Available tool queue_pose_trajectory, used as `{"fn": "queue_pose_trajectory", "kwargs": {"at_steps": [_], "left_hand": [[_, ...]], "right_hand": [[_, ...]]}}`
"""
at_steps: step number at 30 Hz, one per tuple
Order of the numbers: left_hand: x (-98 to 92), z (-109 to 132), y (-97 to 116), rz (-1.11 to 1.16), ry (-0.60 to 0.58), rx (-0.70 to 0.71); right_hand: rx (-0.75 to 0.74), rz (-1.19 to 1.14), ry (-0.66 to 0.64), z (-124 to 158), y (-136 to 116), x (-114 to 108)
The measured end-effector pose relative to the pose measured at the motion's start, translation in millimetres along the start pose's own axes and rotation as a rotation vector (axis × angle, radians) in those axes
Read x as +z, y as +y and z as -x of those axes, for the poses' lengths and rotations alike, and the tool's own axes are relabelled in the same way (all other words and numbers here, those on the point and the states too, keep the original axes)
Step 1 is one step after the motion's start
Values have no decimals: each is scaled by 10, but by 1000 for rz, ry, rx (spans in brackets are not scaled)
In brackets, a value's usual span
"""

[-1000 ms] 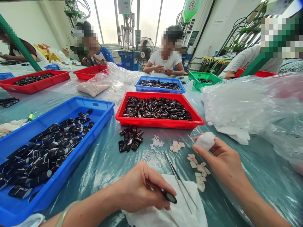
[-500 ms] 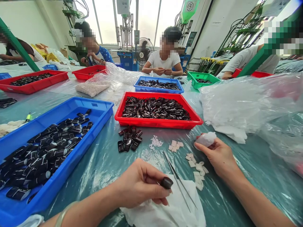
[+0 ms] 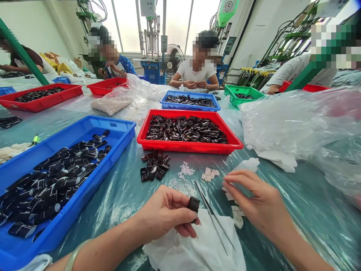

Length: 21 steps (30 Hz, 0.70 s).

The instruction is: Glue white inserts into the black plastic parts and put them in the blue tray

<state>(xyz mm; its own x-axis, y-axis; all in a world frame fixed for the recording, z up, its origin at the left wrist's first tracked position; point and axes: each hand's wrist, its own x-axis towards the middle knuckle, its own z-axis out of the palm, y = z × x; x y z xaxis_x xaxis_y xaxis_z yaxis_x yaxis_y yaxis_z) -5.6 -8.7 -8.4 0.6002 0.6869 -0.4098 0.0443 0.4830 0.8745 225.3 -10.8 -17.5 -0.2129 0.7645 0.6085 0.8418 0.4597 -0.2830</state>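
The left hand pinches a small black part between thumb and fingertips, held just above a white cloth and directly left of the tweezers lying across that cloth. The right hand is unclenched and holds nothing, fingers spread over white pads right of the tweezers. Beyond the tweezers sit a loose cluster of black parts and a red tray.

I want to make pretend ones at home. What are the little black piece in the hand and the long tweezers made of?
The black piece in the left hand looks like glossy moulded plastic, since it reflects light. The tweezers look like bare polished metal: thin, silvery and shiny.
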Motion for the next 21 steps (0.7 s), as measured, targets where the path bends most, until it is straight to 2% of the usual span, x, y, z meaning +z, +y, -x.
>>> {"fn": "queue_pose_trajectory", "kwargs": {"at_steps": [4,7,15,21], "left_hand": [[1,-12,-3,-11,-18,1],[2,-3,3,-16,-28,-3],[12,16,21,4,-18,-9],[-8,-11,-34,110,-26,4]], "right_hand": [[-36,84,-99,64,84,294],[-33,140,-136,73,127,379],[-57,121,-184,22,80,324],[-49,14,-100,24,4,215]]}}
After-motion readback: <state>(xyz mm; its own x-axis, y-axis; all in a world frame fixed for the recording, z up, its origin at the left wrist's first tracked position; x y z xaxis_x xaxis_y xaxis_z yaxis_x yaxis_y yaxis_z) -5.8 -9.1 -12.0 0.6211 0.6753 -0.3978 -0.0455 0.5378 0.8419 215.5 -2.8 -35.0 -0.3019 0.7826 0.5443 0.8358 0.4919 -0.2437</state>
